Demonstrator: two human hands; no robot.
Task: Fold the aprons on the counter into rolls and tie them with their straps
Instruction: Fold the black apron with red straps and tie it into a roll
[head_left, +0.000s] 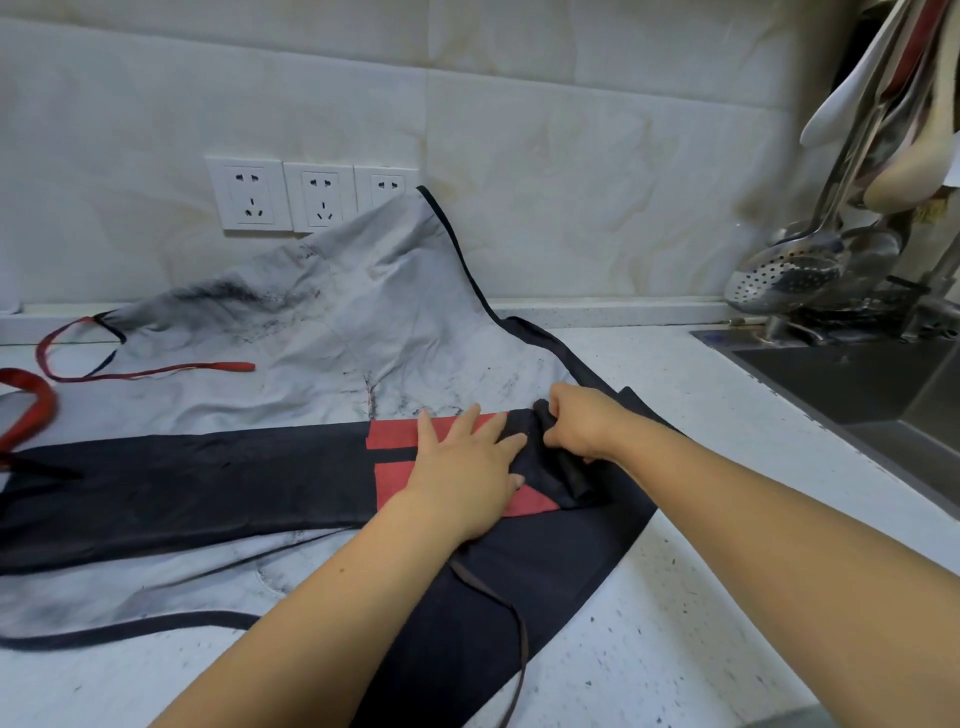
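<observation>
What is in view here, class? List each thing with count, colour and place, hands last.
counter: one, white speckled
black apron: one, red patches, folded strip across the counter
pale apron: one, grey-white, dark-edged, spread beneath it
navy cloth: one, brown strap, under the forearms
red straps: two, left
sockets: three, white, on the wall
sink: one, steel, right
utensils: several, steel and pale, hanging right
left hand: one, flat on the black apron
right hand: one, gripping its rolled end

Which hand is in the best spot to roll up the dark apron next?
The right, most likely. The right hand pinches the small rolled end of the folded dark navy cloth apron, so it can roll on. The left hand lies flat on the red patch, only pressing.
</observation>
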